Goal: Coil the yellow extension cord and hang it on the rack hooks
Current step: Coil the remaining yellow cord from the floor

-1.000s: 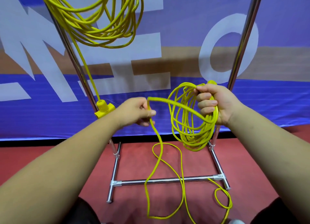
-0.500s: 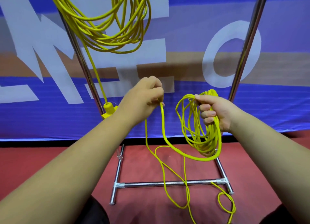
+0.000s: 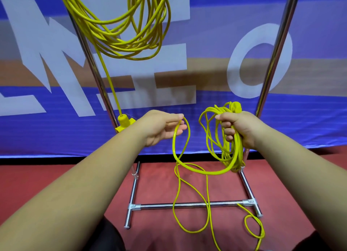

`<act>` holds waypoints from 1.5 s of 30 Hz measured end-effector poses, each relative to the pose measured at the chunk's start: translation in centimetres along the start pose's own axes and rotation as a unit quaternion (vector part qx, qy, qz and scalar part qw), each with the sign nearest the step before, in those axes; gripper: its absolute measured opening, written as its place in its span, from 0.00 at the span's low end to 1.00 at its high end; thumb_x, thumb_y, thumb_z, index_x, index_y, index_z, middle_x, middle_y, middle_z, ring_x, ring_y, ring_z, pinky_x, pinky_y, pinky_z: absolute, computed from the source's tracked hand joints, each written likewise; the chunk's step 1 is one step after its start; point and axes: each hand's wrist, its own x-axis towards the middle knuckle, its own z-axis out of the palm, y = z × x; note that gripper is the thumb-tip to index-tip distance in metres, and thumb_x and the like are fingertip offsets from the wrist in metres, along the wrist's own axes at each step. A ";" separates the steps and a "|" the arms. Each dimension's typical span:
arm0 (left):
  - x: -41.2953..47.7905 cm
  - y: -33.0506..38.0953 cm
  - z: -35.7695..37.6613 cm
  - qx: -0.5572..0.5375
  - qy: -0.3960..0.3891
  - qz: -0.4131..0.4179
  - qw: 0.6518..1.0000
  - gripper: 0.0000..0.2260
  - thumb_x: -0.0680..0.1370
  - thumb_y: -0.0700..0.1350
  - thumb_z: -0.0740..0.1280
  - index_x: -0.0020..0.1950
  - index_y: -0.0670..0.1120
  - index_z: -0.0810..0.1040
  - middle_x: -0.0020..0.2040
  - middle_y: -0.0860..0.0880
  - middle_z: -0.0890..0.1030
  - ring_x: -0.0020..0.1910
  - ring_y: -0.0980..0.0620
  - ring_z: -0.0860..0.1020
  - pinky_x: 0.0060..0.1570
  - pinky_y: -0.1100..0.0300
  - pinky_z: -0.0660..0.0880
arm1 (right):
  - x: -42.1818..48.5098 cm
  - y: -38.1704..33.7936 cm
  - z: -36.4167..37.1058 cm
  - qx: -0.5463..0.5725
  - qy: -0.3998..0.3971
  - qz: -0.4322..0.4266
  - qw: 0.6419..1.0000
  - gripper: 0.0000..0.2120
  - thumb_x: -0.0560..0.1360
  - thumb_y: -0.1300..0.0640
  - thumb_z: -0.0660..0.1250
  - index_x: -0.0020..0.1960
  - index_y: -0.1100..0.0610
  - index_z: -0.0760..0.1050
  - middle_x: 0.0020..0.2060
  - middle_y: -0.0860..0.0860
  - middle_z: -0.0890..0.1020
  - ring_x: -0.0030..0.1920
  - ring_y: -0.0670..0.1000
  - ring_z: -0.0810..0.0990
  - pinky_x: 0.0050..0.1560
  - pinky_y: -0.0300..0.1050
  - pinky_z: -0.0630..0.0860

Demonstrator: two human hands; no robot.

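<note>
The yellow extension cord is bright, glossy and fairly thin, and it's about half gathered. The coiled part is a loose bunch of uneven loops hanging from the right hand, in the middle-right of the scene, just in front of the rack's right post. A chunkier yellow end piece pokes out above that fist; I can't tell if it's a plug or a socket. The right hand's fingers are clenched tight around the whole bunch.

From the bottom of the coil one strand sags down, then swings up to the left hand, forming a tall narrow loop. The top of that loop sits at the thumb tip and forefinger, pinched lightly, and the other fingers are fairly straight and relaxed. The two hands are near each other but apart, at about the same height.

The rest of the cord drops from that loop to the floor, which is red. It crosses over the low crossbar of the rack in big lazy curves, with a small curl lying off to the near right.

The rack is chrome tubing, two posts leaning outward on a floor-level frame. Up at the top left a second yellow coil hangs on it, messy and multi-stranded, with a plug dangling down beside the left post. Behind it all is a blue banner with big white letters.
</note>
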 end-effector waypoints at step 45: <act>4.8 -3.1 -0.6 0.659 0.128 0.255 0.696 0.03 0.81 0.46 0.70 0.53 0.53 0.83 0.47 0.52 0.82 0.48 0.48 0.81 0.45 0.52 0.80 | -2.0 1.1 4.8 -0.043 -0.112 0.048 0.992 0.11 0.83 0.58 0.67 0.45 0.64 0.80 0.35 0.57 0.80 0.30 0.52 0.80 0.30 0.46 0.81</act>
